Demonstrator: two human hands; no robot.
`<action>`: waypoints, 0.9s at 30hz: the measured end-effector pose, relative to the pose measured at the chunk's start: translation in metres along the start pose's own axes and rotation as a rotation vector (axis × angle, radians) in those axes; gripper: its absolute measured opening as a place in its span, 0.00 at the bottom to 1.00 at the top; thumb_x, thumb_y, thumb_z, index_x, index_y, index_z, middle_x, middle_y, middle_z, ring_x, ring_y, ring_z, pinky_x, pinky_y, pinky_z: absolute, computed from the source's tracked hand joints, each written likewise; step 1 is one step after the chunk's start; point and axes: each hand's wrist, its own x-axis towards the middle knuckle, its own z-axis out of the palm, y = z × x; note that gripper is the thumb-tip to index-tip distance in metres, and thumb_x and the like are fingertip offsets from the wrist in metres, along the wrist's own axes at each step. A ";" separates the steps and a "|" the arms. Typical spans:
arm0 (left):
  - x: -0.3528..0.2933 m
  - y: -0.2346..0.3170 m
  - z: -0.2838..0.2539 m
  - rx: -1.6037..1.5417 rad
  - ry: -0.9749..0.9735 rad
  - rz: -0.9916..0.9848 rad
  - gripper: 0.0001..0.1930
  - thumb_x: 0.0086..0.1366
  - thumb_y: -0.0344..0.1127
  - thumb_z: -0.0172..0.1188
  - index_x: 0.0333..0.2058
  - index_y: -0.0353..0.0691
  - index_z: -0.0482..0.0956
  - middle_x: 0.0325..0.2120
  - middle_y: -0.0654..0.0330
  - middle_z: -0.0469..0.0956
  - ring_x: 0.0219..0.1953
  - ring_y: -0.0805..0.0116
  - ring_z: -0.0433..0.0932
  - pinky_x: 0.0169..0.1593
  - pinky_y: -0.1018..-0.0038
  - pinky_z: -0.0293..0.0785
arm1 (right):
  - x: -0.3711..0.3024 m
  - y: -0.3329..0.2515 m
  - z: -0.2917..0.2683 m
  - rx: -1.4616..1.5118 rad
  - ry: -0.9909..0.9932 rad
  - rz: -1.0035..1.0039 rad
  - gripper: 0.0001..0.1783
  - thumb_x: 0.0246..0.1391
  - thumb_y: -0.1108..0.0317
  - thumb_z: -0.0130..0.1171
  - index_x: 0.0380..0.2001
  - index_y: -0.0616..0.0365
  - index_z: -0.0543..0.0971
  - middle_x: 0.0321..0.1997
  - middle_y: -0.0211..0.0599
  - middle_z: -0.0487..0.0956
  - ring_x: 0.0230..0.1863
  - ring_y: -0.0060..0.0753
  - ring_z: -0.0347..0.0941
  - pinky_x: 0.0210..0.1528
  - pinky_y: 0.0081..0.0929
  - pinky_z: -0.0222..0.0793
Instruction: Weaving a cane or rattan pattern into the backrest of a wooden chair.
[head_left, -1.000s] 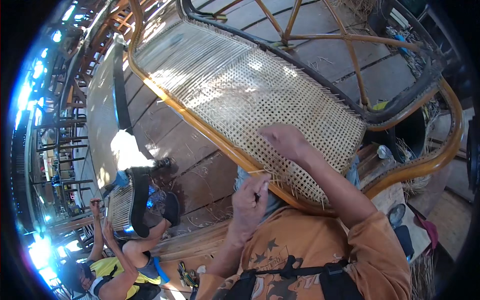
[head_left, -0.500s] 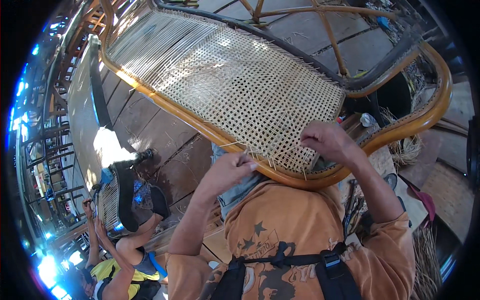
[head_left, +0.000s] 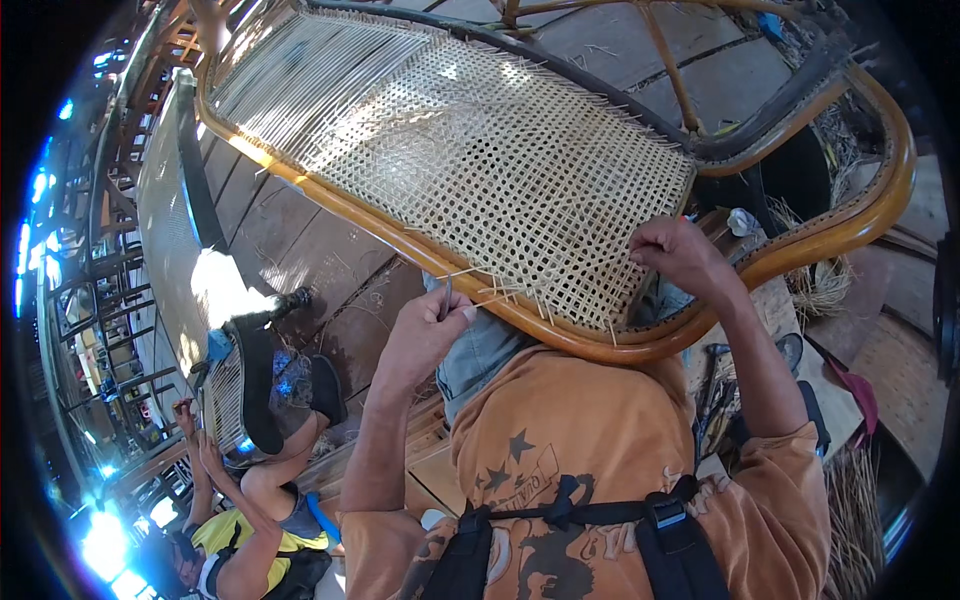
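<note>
A long cane seat panel (head_left: 500, 170) is woven into the holes of a glossy bent-rattan frame (head_left: 400, 238) that lies across my lap. Its near right part is an open lattice; the far left shows only parallel strands. Below the near rail, my left hand (head_left: 425, 335) is closed in a pinch on a thin grey tool (head_left: 447, 299), whose kind I cannot make out. Loose cane ends (head_left: 500, 293) stick out along the rail beside it. Over the panel's right end, my right hand (head_left: 683, 258) is closed with fingers curled; what it holds, if anything, is too small to see.
A second caned frame with a dark edge (head_left: 258, 385) stands at left, where another person (head_left: 240, 530) works at it. Cane bundles (head_left: 850, 510) lie at right, near a dark red cloth (head_left: 850, 390). Rattan poles (head_left: 668, 65) rise beyond the panel.
My left hand has moved left and slightly down, off the rail. My right hand has shifted right and a little up. The view has tilted slightly.
</note>
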 end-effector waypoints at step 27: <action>0.038 -0.014 0.005 0.365 0.219 0.056 0.12 0.58 0.39 0.56 0.28 0.33 0.75 0.16 0.60 0.72 0.19 0.74 0.68 0.28 0.73 0.66 | 0.015 0.050 -0.010 -0.416 0.071 0.447 0.09 0.49 0.68 0.53 0.32 0.60 0.76 0.34 0.48 0.76 0.39 0.50 0.73 0.40 0.40 0.67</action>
